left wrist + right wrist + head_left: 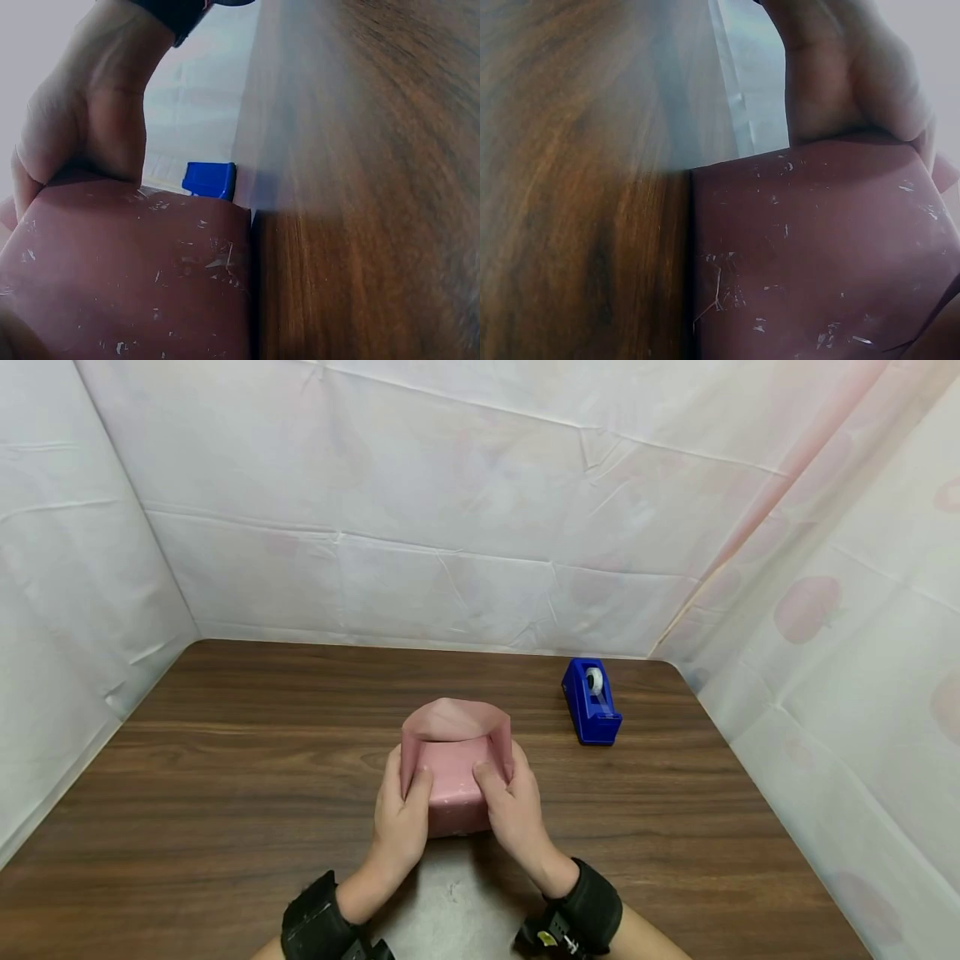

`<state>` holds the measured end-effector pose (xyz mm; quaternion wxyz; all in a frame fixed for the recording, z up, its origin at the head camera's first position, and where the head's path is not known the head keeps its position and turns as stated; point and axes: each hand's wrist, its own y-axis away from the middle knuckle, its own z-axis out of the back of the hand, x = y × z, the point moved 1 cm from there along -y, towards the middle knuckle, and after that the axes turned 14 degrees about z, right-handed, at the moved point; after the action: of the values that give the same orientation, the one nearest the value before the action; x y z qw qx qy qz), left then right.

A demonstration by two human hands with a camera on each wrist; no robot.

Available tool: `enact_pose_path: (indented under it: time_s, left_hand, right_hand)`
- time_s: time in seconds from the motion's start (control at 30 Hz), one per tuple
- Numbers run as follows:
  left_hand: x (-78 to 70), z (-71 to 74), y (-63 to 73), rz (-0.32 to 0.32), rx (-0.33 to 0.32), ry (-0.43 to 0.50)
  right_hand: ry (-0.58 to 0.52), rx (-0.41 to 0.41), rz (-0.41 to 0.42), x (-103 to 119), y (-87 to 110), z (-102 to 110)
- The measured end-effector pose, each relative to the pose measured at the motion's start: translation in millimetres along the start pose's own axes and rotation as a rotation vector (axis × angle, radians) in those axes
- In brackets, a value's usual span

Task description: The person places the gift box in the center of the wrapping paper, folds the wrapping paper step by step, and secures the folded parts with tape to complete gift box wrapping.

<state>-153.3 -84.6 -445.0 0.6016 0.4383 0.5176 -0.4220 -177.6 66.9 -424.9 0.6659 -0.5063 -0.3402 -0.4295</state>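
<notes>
A box wrapped in pink paper [452, 772] stands on the table in front of me, with loose paper standing up like a collar at its far end. My left hand [401, 820] grips its left side, thumb on the top face. On the right side, my right hand [519, 810] holds it the same way, thumb also on top. Most fingers are hidden behind the paper. Small white scuffs speckle the near face [150, 277], which meets the tabletop in both wrist views.
A blue tape dispenser [592, 702] with a white roll [594, 681] sits at the back right of the wooden table [247, 793]. White patterned sheets [450, 510] hang behind and at both sides. A greyish glare patch [453, 902] lies between my forearms.
</notes>
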Motion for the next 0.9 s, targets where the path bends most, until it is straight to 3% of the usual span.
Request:
enact_pose_path:
  time_s: [0.3, 0.63, 0.9]
  left_hand:
    - [-1.7, 1.9, -2.4, -0.055, -0.005, -0.013]
    - [-6.5, 6.3, -4.0, 0.034, 0.096, -0.094]
    - [-12.1, 8.1, -5.4, 0.034, 0.129, -0.155]
  right_hand:
    - [-0.020, 0.035, 0.024, 1, -2.8, 0]
    - [-0.004, 0.044, 0.040, -2, -1.9, 3]
    - [0.002, 0.041, 0.039, -4, -2.6, 5]
